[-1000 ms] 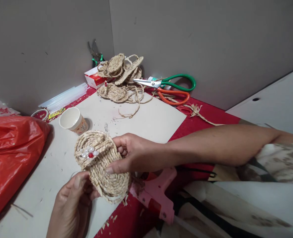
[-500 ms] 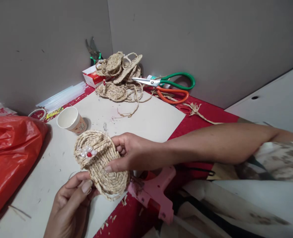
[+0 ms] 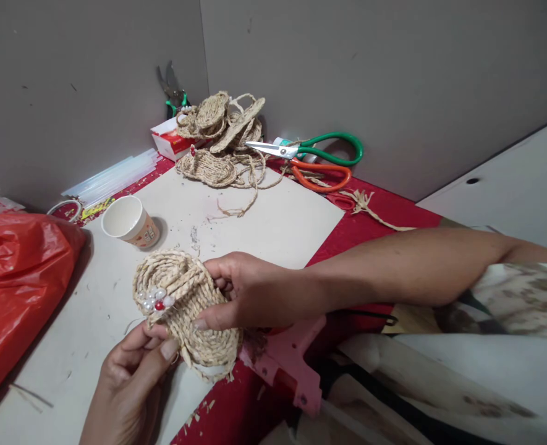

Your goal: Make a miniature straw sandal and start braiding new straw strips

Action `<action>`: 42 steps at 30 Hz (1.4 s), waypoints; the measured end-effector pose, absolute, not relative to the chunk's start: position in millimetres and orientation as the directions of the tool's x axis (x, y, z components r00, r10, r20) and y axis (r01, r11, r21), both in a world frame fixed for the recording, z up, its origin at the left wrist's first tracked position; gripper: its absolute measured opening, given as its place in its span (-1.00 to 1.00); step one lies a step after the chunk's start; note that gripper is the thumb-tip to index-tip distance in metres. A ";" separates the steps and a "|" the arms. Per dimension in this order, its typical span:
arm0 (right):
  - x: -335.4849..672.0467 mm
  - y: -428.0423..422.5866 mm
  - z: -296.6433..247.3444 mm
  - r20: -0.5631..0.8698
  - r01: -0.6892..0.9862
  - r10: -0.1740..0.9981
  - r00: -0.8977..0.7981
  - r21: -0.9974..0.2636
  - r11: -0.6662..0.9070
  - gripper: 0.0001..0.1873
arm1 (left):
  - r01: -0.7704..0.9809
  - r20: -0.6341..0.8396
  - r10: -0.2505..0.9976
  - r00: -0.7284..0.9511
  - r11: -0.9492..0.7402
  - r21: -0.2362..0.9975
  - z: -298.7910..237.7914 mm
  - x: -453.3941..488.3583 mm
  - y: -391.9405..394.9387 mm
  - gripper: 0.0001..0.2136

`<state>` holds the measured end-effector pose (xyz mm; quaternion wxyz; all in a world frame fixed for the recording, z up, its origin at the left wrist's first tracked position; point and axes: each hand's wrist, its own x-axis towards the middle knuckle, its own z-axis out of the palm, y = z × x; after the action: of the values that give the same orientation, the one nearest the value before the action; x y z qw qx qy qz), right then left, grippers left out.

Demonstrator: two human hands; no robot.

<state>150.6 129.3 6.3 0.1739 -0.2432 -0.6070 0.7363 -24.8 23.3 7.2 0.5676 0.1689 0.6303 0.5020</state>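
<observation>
A small woven straw slipper (image 3: 203, 334) is held over the white board, its strap side tilted toward me. White pearl-like beads and a red bead (image 3: 159, 305) sit on its strap. My right hand (image 3: 254, 293) grips the slipper from the right, thumb on the braided sole and fingers behind it. My left hand (image 3: 131, 377) is closed at the slipper's lower left edge, thumb and forefinger pinching the straw there. Its other fingers are partly hidden. Beneath my right hand lies a pink glue gun (image 3: 294, 364), its nozzle end hidden behind the slipper.
A paper cup (image 3: 131, 222) stands on the white board (image 3: 292, 216). Behind are more straw slippers (image 3: 211, 168), scissors (image 3: 296, 151), pruning shears (image 3: 173, 93), a red-and-white box (image 3: 171, 142) and clear glue sticks (image 3: 110, 179). A red plastic bag (image 3: 20, 278) lies left.
My left thumb and forefinger have come further onto the slipper's left edge. The slipper has turned a little, showing more of its beads. The whole view has shifted slightly.
</observation>
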 end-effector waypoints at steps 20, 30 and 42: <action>151.2 128.4 11.0 -0.170 0.106 0.592 -0.787 -0.984 -0.142 -0.78 | -0.377 -0.550 0.785 -0.287 0.435 0.817 12.7 -22.6 21.3 -0.75; 148.2 128.4 10.1 -0.215 0.011 0.583 -0.784 -0.943 -0.332 -0.67 | -0.416 -0.502 0.826 -0.256 0.374 0.829 4.5 -30.8 22.6 -0.74; 141.8 141.7 7.3 -0.224 -0.193 0.617 -0.754 -0.823 -0.534 -0.52 | -0.358 -0.418 0.870 -0.262 0.314 0.879 0.8 -33.0 26.1 -0.79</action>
<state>141.8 141.7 7.3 0.2416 -0.2541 -0.4178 0.8381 -33.0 26.1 0.8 0.5661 0.2207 0.5803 0.5423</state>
